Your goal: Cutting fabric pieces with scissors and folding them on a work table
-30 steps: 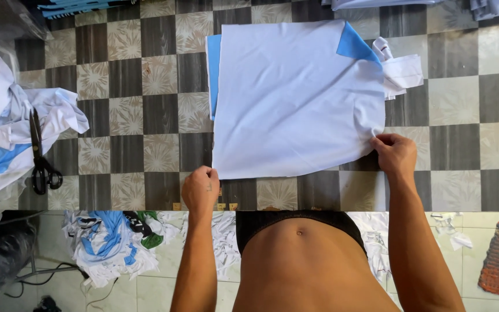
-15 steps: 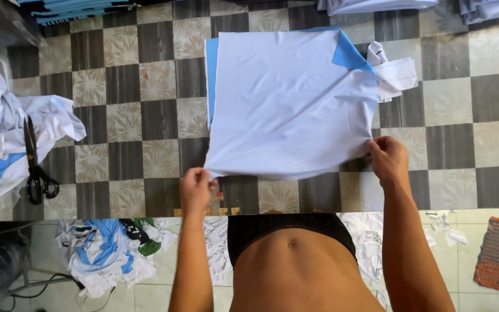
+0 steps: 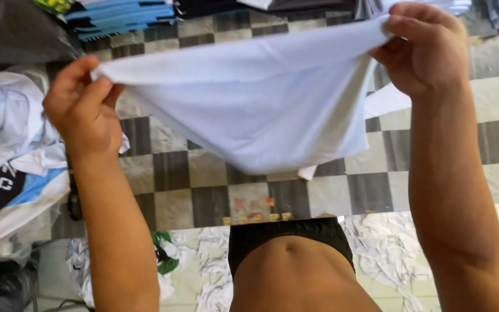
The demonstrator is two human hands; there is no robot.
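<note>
A pale blue-white garment (image 3: 261, 110) hangs lifted in the air between the two hands, its top edge stretched nearly straight from one grip to the other and its body sagging in a soft curve below that edge. The left hand (image 3: 82, 110) pinches the left corner of the cloth, thumb over fingers, grip closed on the fabric. The right hand (image 3: 425, 49) holds the opposite corner a little higher, its grip likewise closed on the cloth, fingers curled over the edge.

Under the hanging cloth lies the bench (image 3: 203, 185), covered in a dark-and-light checkered pattern. Beyond the grips, at the far edge of the bench, sits a stack of folded blue garments (image 3: 119, 17), with darker folded pieces (image 3: 295, 6) beside it, behind the right grip's side. Outward from the left grip, a heap of white and light-blue clothing (image 3: 12, 150) rests on the bench edge, some of it in clear plastic. Below the forearms, nearer the person, white fabric scraps (image 3: 382, 248) lie scattered on the floor, with a bit of green cloth (image 3: 163, 254) among them.
</note>
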